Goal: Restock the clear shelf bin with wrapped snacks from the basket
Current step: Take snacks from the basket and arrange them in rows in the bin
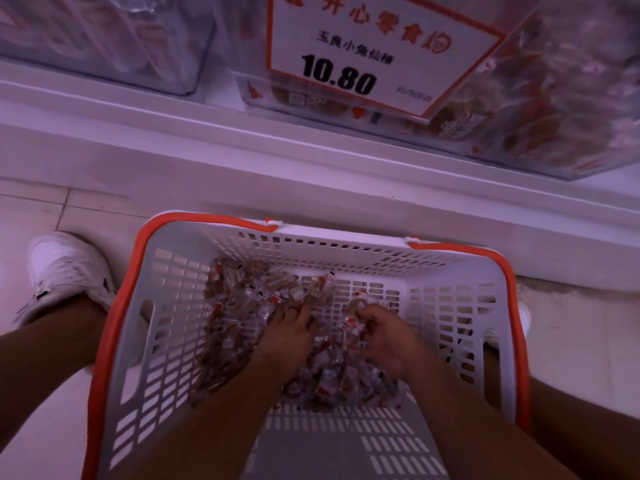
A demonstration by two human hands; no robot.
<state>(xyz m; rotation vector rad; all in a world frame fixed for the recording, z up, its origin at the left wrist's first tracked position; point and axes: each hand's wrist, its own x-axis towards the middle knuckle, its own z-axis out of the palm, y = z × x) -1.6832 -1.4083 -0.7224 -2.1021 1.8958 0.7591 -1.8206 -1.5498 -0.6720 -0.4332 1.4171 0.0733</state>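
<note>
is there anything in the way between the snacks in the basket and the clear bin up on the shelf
Nothing visible blocks it. Both hands are in the basket among the wrapped snacks; the clear bin sits above, open space between.

Basket [450, 327]: on the floor [41, 209], around both hands, between the person's legs.
Wrapped snacks [235, 306]: heaped in the basket bottom, under and ahead of the hands, spreading to their left.
Left hand [289, 332]: down in the heap, just beside the right hand.
Right hand [389, 336]: in the heap, fingers curled round a few snacks.
Shoe [65, 271]: on the floor, left of the hands, outside the basket wall.
Shelf [207, 133]: beyond the basket, above and ahead of the hands.
Clear shelf bin [554, 109]: on the shelf, ahead-right of the hands.
Price card [377, 50]: fronting the bins, straight ahead of the hands.
Second bin [104, 39]: on the shelf, ahead-left.
</note>
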